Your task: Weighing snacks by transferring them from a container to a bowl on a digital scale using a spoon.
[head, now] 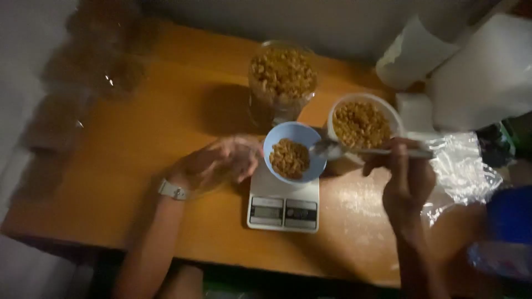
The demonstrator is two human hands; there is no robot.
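Metal glints between the fingers (400,148) of the right hand (407,180): they are curled and pinched around the handle of a spoon (354,149), which lies roughly level and points toward nine o'clock, its bowl at the rim of a blue bowl (295,151). That blue bowl sits on a white kitchen scale (284,202) and holds a small heap of tan, nut-like pieces. At nine o'clock from the bowl the left hand (219,163) rests low over the table, its fingers loosely bent and slightly apart, the tips close to the bowl's left edge; the blur keeps me from telling whether they touch it or grip anything. A pale watch (173,191) bands that wrist.

Just at two o'clock from the blue bowl stands a white container (388,111) filled with the same tan pieces, the spoon's handle crossing in front of it. At twelve o'clock from the blue bowl stands a tall clear jar (281,83), also full of them. The scale's two dark display panels face six o'clock. All of this stands on an orange-brown wooden table (149,127). At three o'clock from the right hand lies crumpled clear plastic wrap (463,166), and beyond it, toward one o'clock, white bags (482,72) lean against the wall. A blue object (510,216) sits at the table's four o'clock edge
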